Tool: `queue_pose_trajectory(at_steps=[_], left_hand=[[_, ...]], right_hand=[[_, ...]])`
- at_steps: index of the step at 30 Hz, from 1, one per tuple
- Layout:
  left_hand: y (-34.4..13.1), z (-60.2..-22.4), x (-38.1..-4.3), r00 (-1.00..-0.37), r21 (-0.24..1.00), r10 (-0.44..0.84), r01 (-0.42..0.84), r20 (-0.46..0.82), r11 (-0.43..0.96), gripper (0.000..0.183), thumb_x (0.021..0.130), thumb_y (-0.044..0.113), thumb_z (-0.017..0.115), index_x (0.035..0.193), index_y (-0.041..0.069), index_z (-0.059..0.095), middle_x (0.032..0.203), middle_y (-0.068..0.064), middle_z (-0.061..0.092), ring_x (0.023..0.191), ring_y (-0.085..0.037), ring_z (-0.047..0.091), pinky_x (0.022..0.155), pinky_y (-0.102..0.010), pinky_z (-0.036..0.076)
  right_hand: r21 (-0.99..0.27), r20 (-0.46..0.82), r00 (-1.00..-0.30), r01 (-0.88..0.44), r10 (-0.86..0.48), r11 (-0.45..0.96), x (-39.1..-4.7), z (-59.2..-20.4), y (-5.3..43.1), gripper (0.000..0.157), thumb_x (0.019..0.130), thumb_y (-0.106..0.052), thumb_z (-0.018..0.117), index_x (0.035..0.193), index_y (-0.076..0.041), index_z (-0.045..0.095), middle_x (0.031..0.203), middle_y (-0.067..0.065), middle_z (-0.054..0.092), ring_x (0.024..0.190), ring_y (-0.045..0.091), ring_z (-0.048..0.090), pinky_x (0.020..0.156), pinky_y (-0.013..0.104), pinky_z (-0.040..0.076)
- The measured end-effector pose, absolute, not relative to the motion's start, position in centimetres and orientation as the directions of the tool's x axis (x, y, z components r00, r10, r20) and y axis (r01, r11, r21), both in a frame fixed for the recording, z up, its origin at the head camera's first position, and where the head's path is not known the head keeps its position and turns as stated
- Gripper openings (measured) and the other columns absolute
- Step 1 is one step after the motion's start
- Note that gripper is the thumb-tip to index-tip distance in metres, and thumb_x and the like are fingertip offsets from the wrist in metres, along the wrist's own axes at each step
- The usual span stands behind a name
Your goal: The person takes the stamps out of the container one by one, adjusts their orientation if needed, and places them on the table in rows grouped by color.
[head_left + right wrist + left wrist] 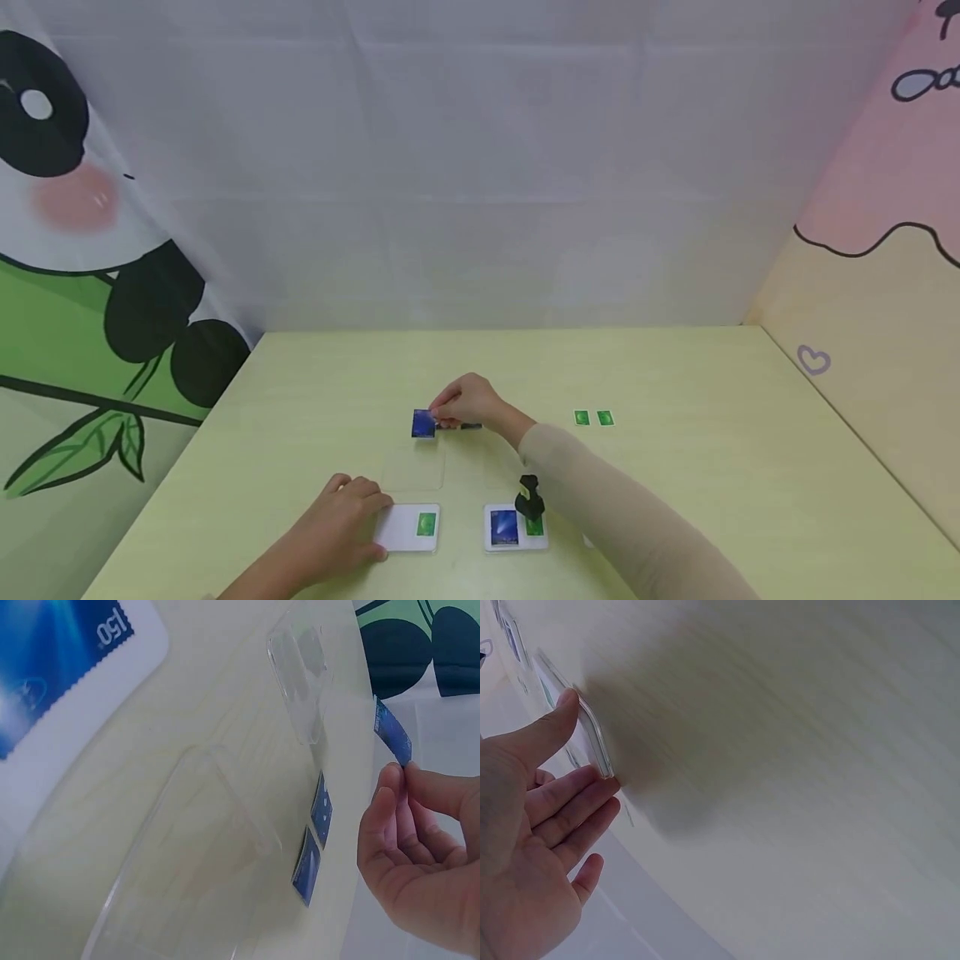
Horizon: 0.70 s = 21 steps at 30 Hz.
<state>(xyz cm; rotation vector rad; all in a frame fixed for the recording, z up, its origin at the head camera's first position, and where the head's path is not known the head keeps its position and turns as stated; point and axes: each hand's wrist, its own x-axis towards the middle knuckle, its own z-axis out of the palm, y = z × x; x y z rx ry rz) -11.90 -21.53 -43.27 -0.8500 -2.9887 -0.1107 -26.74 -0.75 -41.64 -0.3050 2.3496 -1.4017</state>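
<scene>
Pinching one blue stamp (422,423), held up, between thumb and fingers of the right hand (471,400). Just below those fingers, two more blue stamps (322,810); on their near side, two clear cases (298,675); well to their right, two green stamps (605,418). With spread thumb and fingers of the left hand (341,518), gripping one white card (399,537) by its end; right of those fingers, one green stamp on it. Farther right, a second card (522,537) with two stamps. Underneath, a pale yellow surface (690,467), faintly grained; beyond the fingers, a creased white backdrop (480,175).
</scene>
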Motion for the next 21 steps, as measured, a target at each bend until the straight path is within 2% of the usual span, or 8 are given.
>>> queue_pose_trajectory(at_steps=[4,11,18,21], left_hand=[[-21.5,-43.2,-11.7,-0.841,0.045,0.537,0.540,0.066,0.840,0.051,0.064,0.041,0.084,0.102,0.010,0.069,0.098,0.002,0.068,0.094,-0.015,0.059,0.088,-0.043,0.041],[-21.4,-42.9,-11.7,-0.852,0.056,0.523,0.524,0.039,0.850,0.052,0.064,0.042,0.085,0.102,0.010,0.070,0.098,0.001,0.068,0.094,-0.016,0.059,0.088,-0.043,0.041],[-21.5,-43.0,-11.7,-0.844,0.049,0.535,0.537,0.051,0.842,0.051,0.064,0.041,0.085,0.102,0.010,0.070,0.097,0.002,0.068,0.093,-0.015,0.060,0.087,-0.042,0.041],[-21.4,-42.9,-11.8,-0.853,0.064,0.521,0.521,0.027,0.851,0.052,0.065,0.042,0.084,0.103,0.009,0.070,0.098,0.001,0.069,0.094,-0.015,0.059,0.088,-0.043,0.041]], right_hand=[[-0.876,-0.213,-0.904,0.009,-0.370,0.482,-26.6,-41.6,-0.5,0.008,0.087,-0.011,0.070,0.086,-0.005,0.074,0.075,0.006,0.073,0.064,0.013,0.066,0.063,0.025,0.056],[-0.883,-0.206,-0.917,0.024,-0.342,0.468,-27.0,-42.1,-0.8,0.010,0.086,-0.011,0.070,0.088,-0.003,0.075,0.079,0.011,0.074,0.066,0.016,0.067,0.066,0.029,0.058],[-0.880,-0.200,-0.929,0.031,-0.310,0.475,-27.5,-42.1,-1.2,0.011,0.087,-0.011,0.070,0.090,-0.002,0.075,0.084,0.015,0.075,0.078,0.027,0.072,0.069,0.031,0.058],[-0.880,-0.199,-0.931,0.032,-0.305,0.474,-27.7,-42.0,-1.4,0.010,0.086,-0.010,0.070,0.089,-0.002,0.075,0.084,0.015,0.075,0.079,0.028,0.073,0.069,0.031,0.058]])
